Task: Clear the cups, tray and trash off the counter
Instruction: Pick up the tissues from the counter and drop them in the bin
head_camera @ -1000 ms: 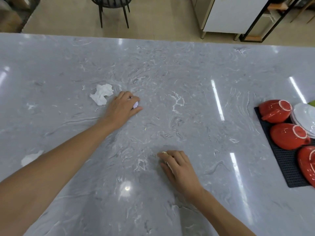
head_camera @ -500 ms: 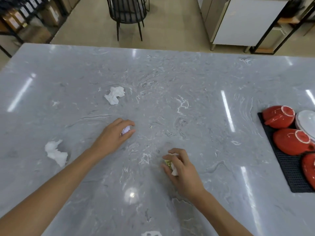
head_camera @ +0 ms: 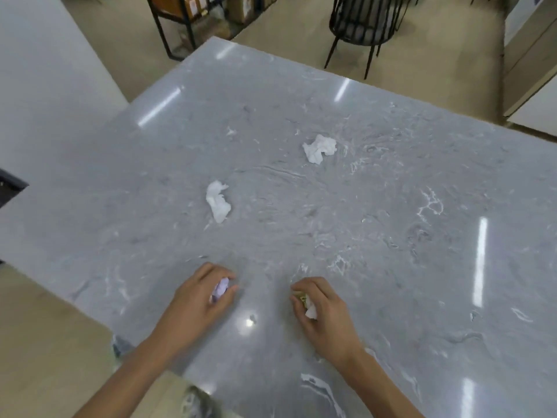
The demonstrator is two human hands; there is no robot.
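My left hand (head_camera: 197, 300) was curled around a pale purple scrap (head_camera: 221, 288), my right hand (head_camera: 324, 312) pinched a small white wad (head_camera: 310, 310), both low over the grey counter (head_camera: 391, 236); two crumpled tissues (head_camera: 217, 200) (head_camera: 320, 148) lay farther out

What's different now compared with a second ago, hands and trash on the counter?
The left hand pulled back from the far tissue toward the near edge, closed on a small pale scrap. The right hand lifted its scrap off the counter and grips it. The view swung left, so the red cups left the frame. Both crumpled tissues stayed put.
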